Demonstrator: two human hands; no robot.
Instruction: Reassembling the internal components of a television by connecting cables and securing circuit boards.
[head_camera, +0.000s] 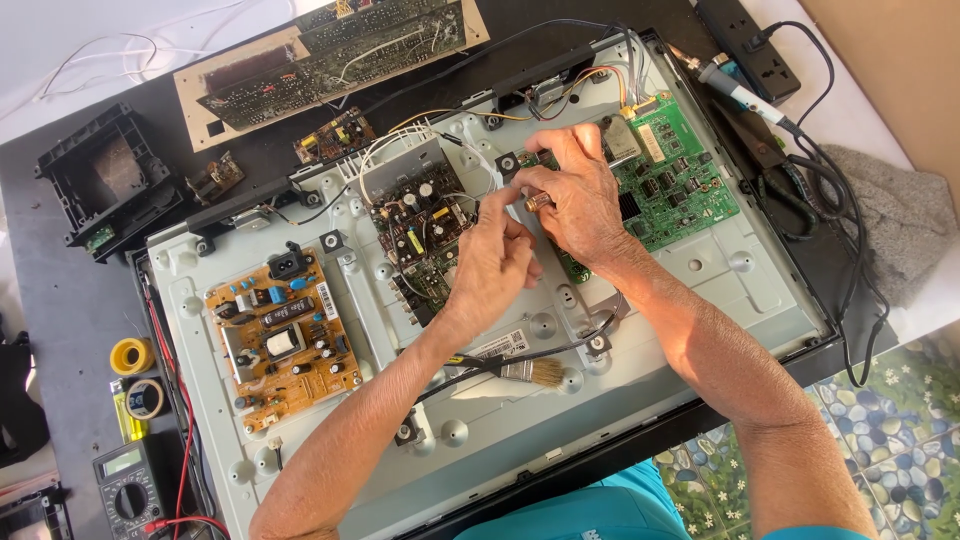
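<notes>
We see both hands meet above the open television chassis (700, 300). The left hand (492, 262) and right hand (575, 200) have their fingers pinched together on a white flat cable (497, 172), between the dark centre board (420, 235) and the green board (675, 175). A paintbrush (525, 372) lies just beside the left forearm.

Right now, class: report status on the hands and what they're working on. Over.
Left hand and right hand pinching a white ribbon cable between the dark board and green board. Paintbrush lying on the metal panel, clear of both hands.
</notes>
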